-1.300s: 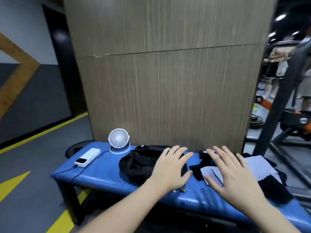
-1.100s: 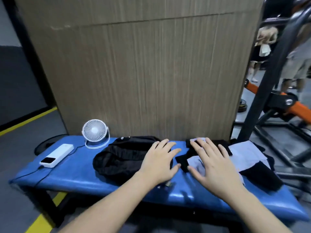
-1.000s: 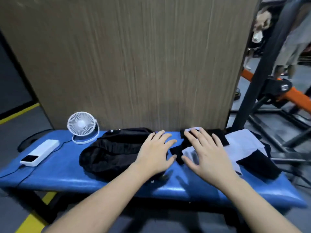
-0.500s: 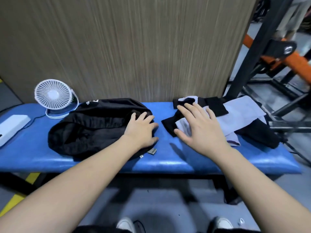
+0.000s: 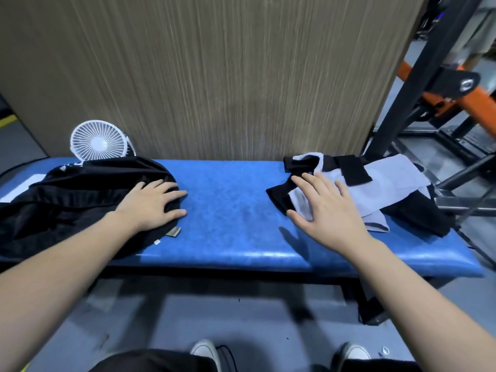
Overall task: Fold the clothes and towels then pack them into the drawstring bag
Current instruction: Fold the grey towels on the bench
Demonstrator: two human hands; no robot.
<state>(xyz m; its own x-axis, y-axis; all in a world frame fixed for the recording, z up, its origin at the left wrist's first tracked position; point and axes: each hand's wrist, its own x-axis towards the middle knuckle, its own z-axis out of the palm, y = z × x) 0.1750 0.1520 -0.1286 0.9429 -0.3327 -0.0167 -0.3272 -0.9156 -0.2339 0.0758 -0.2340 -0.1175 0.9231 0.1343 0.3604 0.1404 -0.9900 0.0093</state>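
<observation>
Left hand lies flat, fingers straight, on the black bag at the bench's left end. Right hand is spread open w/ fingers over the pile of black & white clothes at the right end, gripping nothing. White fan stands at the back-left edge.

- You are not looking at any text that can be read anywhere in this view.
- White marks are showing on the far edge of the black bag, just below the white fan, but they are too small and blurred for you to make out.
- A round emblem is sitting on the black bracket of the gym frame, and it is too blurred to read.
</observation>
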